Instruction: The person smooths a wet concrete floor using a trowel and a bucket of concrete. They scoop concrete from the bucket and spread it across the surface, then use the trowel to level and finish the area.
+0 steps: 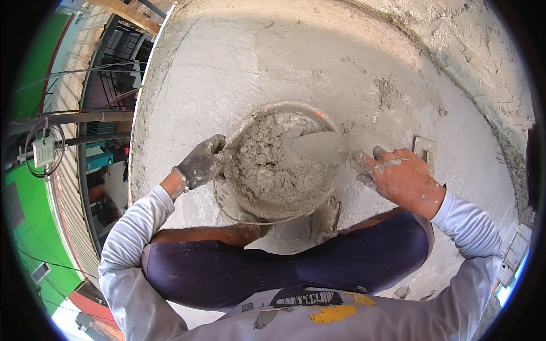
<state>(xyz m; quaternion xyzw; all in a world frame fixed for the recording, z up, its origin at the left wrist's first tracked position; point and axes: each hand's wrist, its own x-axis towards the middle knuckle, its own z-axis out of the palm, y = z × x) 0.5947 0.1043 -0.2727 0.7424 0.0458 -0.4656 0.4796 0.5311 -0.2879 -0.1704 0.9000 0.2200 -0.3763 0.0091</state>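
- Bucket sat in the middle.
- Wet cement lay lumpy inside it.
- Right hand, at three o'clock, had its fingers wrapped around the trowel.
- Gloved left hand, at nine o'clock, had bent fingers by the bucket's edge; I couldn't tell if they gripped.
- Trowel's blade pointed toward nine.

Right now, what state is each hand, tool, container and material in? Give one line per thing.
Bucket: upright, holding mortar.
Mortar: grey, lumpy.
Wire handle: lowered toward the person.
Trowel: held, blade over the mortar.
Left hand: gloved, gripping the bucket's rim.
Right hand: cement-smeared, closed on the trowel.
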